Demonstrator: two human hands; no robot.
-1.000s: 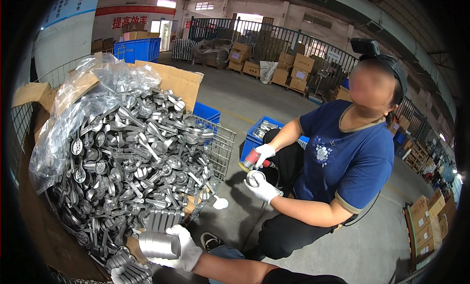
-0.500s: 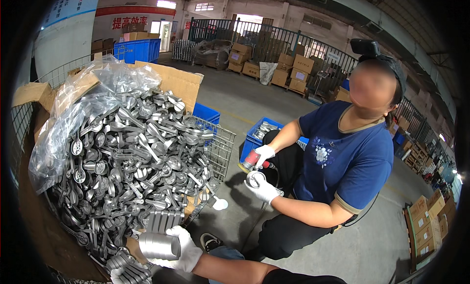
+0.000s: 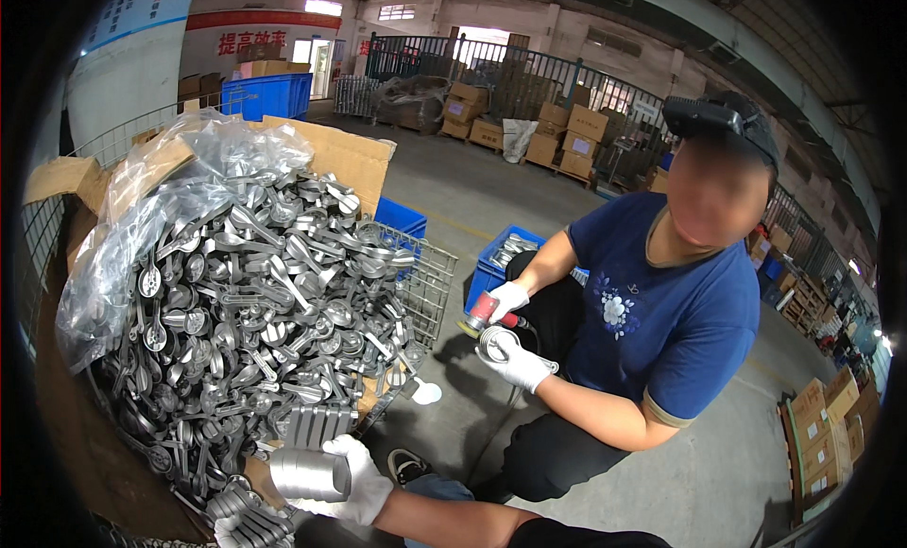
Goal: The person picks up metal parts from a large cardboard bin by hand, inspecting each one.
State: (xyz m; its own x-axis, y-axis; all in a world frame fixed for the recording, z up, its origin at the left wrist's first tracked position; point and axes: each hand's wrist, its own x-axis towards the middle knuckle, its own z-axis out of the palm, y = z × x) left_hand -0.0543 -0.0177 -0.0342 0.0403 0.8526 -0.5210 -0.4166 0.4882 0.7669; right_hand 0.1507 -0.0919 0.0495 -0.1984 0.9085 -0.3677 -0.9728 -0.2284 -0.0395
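Note:
My right hand (image 3: 357, 480), in a white glove, grips a short stack of grey metal castings (image 3: 304, 474) at the foot of the heap. Lower down, at the picture's bottom edge, my left hand (image 3: 227, 529), also gloved, is mostly cut off and holds another bunch of metal parts (image 3: 253, 516). Both hands are at the front of a large pile of spoon-shaped metal castings (image 3: 246, 312) lying in a plastic-lined cardboard box (image 3: 331, 156) inside a wire cage (image 3: 430, 283).
A person in a blue shirt (image 3: 661, 312) sits opposite, white-gloved hands holding a small red-bodied grinder (image 3: 487, 312) against a round metal part (image 3: 493, 344). A blue crate (image 3: 501, 265) with parts stands behind them. Cardboard boxes (image 3: 822, 425) are at right; concrete floor lies between.

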